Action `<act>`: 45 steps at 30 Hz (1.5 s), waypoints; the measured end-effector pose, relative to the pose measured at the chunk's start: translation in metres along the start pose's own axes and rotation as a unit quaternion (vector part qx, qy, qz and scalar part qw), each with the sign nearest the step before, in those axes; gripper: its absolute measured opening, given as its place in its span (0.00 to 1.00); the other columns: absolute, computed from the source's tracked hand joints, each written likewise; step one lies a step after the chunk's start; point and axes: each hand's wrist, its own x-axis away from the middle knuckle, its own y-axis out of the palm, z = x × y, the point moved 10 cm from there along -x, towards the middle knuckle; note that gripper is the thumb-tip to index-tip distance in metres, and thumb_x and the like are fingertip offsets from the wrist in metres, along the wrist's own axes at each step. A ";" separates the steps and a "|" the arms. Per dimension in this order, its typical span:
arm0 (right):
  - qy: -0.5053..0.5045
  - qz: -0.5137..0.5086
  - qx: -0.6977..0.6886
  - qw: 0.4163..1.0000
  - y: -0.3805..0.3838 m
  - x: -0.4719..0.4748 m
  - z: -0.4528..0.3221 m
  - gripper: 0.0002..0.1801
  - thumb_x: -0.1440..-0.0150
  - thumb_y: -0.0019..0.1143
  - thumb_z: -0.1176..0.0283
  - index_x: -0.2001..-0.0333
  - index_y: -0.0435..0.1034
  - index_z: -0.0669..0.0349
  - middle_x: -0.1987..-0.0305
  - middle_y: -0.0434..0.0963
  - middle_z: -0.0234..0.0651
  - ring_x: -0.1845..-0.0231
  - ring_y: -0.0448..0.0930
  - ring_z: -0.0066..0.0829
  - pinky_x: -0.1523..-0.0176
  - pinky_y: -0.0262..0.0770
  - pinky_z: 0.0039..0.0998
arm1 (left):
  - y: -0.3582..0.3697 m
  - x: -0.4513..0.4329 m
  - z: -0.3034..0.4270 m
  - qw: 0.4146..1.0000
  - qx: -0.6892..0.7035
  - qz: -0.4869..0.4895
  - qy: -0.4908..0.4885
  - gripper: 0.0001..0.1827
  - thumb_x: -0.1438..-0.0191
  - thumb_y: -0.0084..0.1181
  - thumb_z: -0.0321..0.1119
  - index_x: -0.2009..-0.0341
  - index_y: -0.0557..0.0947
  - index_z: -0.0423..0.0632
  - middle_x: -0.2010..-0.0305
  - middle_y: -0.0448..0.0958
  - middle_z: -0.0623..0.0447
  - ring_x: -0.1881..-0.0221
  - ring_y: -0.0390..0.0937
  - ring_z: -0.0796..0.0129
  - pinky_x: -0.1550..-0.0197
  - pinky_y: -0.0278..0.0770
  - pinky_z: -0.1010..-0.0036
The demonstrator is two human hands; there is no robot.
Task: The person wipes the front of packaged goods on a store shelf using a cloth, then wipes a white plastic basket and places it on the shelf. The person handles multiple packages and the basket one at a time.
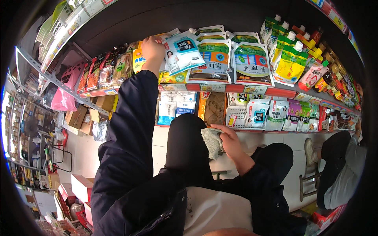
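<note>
My left hand [153,53] reaches onto the upper shelf [183,87], between a yellow packet [138,60] and a tilted white-and-blue pouch [183,52]. Its fingers touch the packets there; whether they grip one is not visible. Under the white pouch lies another yellow packet [173,78]. To its right stand a blue-and-green sauce pouch [210,62] and a soybean paste pouch [251,63]. Lower down, in front of the lower shelf, my right hand [231,141] holds a crumpled, pale grey cloth [211,143] near my knee.
Spouted sauce pouches [289,60] line the upper shelf at right. Below are salt bags [177,107], a white plastic basket [236,116] and more pouches [276,115]. Another person [344,174] sits at far right by a stool [308,185]. Cardboard boxes [81,188] stand at left.
</note>
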 end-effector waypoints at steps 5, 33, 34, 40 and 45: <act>-0.116 -0.057 0.041 0.991 0.030 -0.035 -0.042 0.29 0.44 0.32 0.85 0.40 0.68 0.64 0.42 0.75 0.40 0.40 0.72 0.25 0.37 0.65 0.24 | 0.004 0.014 0.048 0.998 -0.040 -0.018 0.054 0.06 0.52 0.59 0.31 0.69 0.86 0.53 0.53 0.78 0.49 0.47 0.71 0.51 0.44 0.70 0.62; -0.239 -0.006 0.127 0.963 0.006 -0.065 -0.185 0.31 0.48 0.31 0.88 0.39 0.64 0.69 0.37 0.72 0.46 0.33 0.70 0.33 0.32 0.63 0.30 | -0.004 0.137 0.140 0.935 0.058 -0.153 0.314 0.24 0.41 0.51 0.31 0.39 0.75 0.56 0.32 0.65 0.43 0.29 0.57 0.46 0.31 0.60 0.54; -0.215 0.000 0.078 0.973 -0.003 -0.060 -0.176 0.30 0.47 0.32 0.88 0.40 0.65 0.69 0.39 0.73 0.45 0.36 0.72 0.32 0.34 0.65 0.29 | -0.004 0.137 0.143 0.935 0.061 -0.158 0.312 0.24 0.41 0.51 0.31 0.39 0.75 0.56 0.32 0.65 0.43 0.29 0.57 0.46 0.31 0.60 0.55; -0.157 0.040 -0.110 0.981 -0.056 -0.040 -0.115 0.28 0.47 0.31 0.88 0.43 0.68 0.68 0.50 0.79 0.46 0.52 0.80 0.29 0.46 0.75 0.28 | 0.000 0.127 0.151 0.935 0.051 -0.148 0.318 0.25 0.42 0.48 0.27 0.39 0.75 0.56 0.32 0.64 0.40 0.29 0.57 0.42 0.30 0.59 0.55; -0.259 0.016 0.163 0.952 -0.059 -0.022 -0.134 0.25 0.48 0.34 0.87 0.48 0.72 0.68 0.61 0.82 0.41 0.60 0.80 0.26 0.52 0.75 0.25 | -0.008 0.140 0.145 0.947 0.035 -0.144 0.284 0.26 0.41 0.53 0.30 0.37 0.73 0.56 0.27 0.56 0.42 0.25 0.48 0.45 0.29 0.57 0.55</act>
